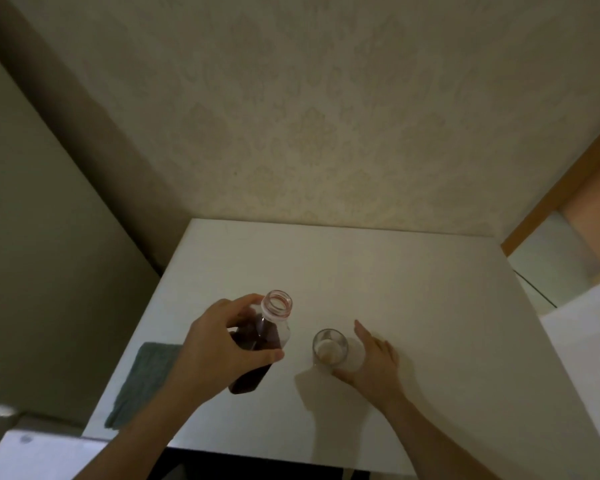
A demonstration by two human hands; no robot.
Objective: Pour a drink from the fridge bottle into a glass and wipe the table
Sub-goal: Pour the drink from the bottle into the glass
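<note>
Dark-red juice sits uncapped in the clear plastic bottle (257, 344) gripped by the left hand (219, 348); the right hand (371, 362), fingers spread, cups the seemingly empty clear drinking glass (329, 347), pouring and wiping undone.

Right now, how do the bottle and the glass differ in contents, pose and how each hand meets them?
The bottle holds dark red liquid; the glass looks empty. The bottle is gripped by the left hand and leans a little, its open mouth up; the glass stands upright on the table. The right hand is open beside the glass, not closed around it. Both are clear and open-topped.
</note>
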